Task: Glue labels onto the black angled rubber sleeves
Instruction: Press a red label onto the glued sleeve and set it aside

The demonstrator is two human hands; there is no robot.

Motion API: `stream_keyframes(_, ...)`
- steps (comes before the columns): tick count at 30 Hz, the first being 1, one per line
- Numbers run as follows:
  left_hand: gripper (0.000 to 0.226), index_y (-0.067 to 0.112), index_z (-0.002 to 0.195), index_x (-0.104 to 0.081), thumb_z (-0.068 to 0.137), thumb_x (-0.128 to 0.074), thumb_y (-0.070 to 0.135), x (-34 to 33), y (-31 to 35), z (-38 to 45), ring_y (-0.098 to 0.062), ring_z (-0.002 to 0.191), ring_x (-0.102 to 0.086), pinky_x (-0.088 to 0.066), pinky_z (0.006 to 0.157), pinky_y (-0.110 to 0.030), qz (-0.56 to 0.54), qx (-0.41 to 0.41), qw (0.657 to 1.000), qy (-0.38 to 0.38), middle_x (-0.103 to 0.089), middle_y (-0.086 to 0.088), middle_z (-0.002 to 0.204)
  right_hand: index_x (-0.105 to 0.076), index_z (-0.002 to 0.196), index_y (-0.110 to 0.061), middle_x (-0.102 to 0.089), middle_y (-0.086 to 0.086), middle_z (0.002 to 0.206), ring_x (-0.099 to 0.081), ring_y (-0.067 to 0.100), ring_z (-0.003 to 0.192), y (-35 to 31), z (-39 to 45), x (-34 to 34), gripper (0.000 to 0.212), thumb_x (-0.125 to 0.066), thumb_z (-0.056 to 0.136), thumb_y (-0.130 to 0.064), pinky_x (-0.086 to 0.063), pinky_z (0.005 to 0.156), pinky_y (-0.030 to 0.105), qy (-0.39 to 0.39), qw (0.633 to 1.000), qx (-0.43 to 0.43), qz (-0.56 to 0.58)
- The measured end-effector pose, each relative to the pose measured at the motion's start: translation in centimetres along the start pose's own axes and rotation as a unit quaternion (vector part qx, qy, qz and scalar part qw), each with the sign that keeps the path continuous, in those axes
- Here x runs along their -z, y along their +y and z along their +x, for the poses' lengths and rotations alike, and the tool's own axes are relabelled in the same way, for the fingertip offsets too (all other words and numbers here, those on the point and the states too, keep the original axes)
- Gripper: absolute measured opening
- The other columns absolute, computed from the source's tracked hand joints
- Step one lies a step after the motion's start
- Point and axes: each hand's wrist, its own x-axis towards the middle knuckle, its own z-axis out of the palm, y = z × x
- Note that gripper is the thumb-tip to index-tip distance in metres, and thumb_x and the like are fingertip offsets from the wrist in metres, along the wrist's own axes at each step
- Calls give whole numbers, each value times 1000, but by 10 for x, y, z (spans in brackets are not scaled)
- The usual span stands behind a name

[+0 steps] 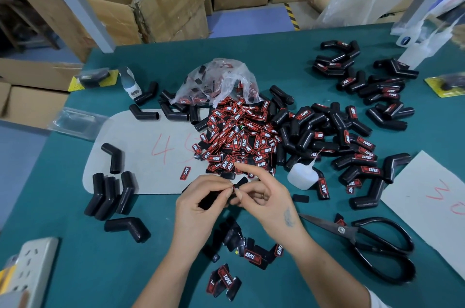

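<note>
Left hand [201, 197]: fingers curled round a black sleeve [208, 200], held above the green bench [75, 244] near its front edge.
Right hand [264, 194]: thumb and middle finger pinch a small label [237, 184] at the sleeve's upper end; index finger raised and straight.
Label pile [239, 139]: red-and-black labels heaped mid-bench, spilling from a clear bag [221, 81].
Bare sleeves [110, 194]: scattered left, some on a grey card [141, 156] marked in red.
Labelled sleeves [357, 151]: heaped right of the pile.
Glue bottle [302, 176]: white, lying just right of the right hand, nozzle tilted upward.
Scissors [372, 242]: black handles, flat on the bench at right.
Loose labels [241, 254]: between the forearms.
</note>
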Motion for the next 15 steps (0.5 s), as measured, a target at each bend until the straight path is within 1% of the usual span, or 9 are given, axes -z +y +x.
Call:
stream_keyframes(3, 11, 27, 95, -82, 93, -71, 31, 0, 0, 0, -23, 105, -72, -61, 88, -52, -8, 24, 1000, -8, -76, 6, 105, -63, 136, -42, -77, 4, 89, -78, 25, 90, 4, 1, -1, 52, -68, 95, -11, -57, 88, 27, 12, 1000, 5, -6)
stream_keyframes(4, 13, 28, 98, -82, 94, -70, 32, 0, 1, 0, -24, 107, -72, -60, 91, -51, -18, 38, 999, -15, -76, 5, 107, -63, 137, -41, -77, 4, 90, -79, 25, 90, 5, 1, -1, 52, -68, 95, -10, -57, 87, 26, 16, 1000, 4, -1)
stream_keyframes(5, 15, 29, 100, -81, 95, -68, 32, 1, 2, 1, -24, 110, -71, -59, 95, -48, -26, 48, 998, -24, -75, 4, 109, -63, 137, -40, -77, 5, 91, -79, 25, 91, 6, 1, 0, 51, -68, 96, -11, -57, 88, 28, 20, 1000, 2, 6)
stream_keyframes(7, 18, 32, 104, -80, 96, -64, 31, 2, 5, 3, -22, 115, -70, -55, 101, -36, -27, 53, 998, -38, -75, 5, 113, -62, 138, -40, -77, 7, 94, -79, 26, 94, 7, 2, 2, 49, -70, 96, -17, -60, 92, 38, 22, 1000, -3, 13)
stream_keyframes(8, 19, 32, 105, -80, 96, -64, 30, 3, 6, 3, -21, 116, -70, -53, 102, -31, -25, 51, 998, -39, -75, 6, 114, -61, 138, -41, -77, 7, 96, -79, 26, 95, 8, 2, 2, 48, -71, 96, -19, -60, 95, 44, 21, 1000, -4, 7)
stream_keyframes(10, 19, 31, 105, -81, 97, -66, 24, 2, 8, 3, -19, 116, -70, -52, 102, -26, -17, 44, 998, -37, -76, 8, 114, -61, 138, -41, -77, 5, 96, -78, 26, 96, 7, 2, 2, 48, -71, 96, -20, -60, 96, 51, 20, 1000, -5, -9)
stream_keyframes(12, 22, 32, 108, -81, 98, -65, 20, 2, 8, 2, -19, 118, -69, -51, 103, -26, -16, 41, 998, -40, -75, 9, 116, -62, 137, -42, -77, 5, 96, -78, 25, 96, 6, 1, 2, 48, -70, 97, -18, -59, 96, 51, 22, 1000, -5, -13)
stream_keyframes(14, 27, 34, 117, -76, 97, -66, 20, 3, 8, 2, -22, 123, -66, -49, 106, -26, -21, 40, 998, -46, -73, 8, 122, -62, 137, -42, -77, 4, 99, -77, 26, 99, 3, 1, 2, 46, -70, 98, -19, -60, 94, 45, 29, 1000, -5, -3)
stream_keyframes(15, 32, 36, 121, -73, 96, -67, 17, 2, 8, 2, -23, 124, -65, -49, 107, -27, -27, 42, 998, -42, -71, 6, 125, -63, 137, -41, -76, 4, 103, -76, 27, 101, 1, 1, 2, 45, -71, 97, -22, -60, 92, 41, 35, 999, -7, 4)
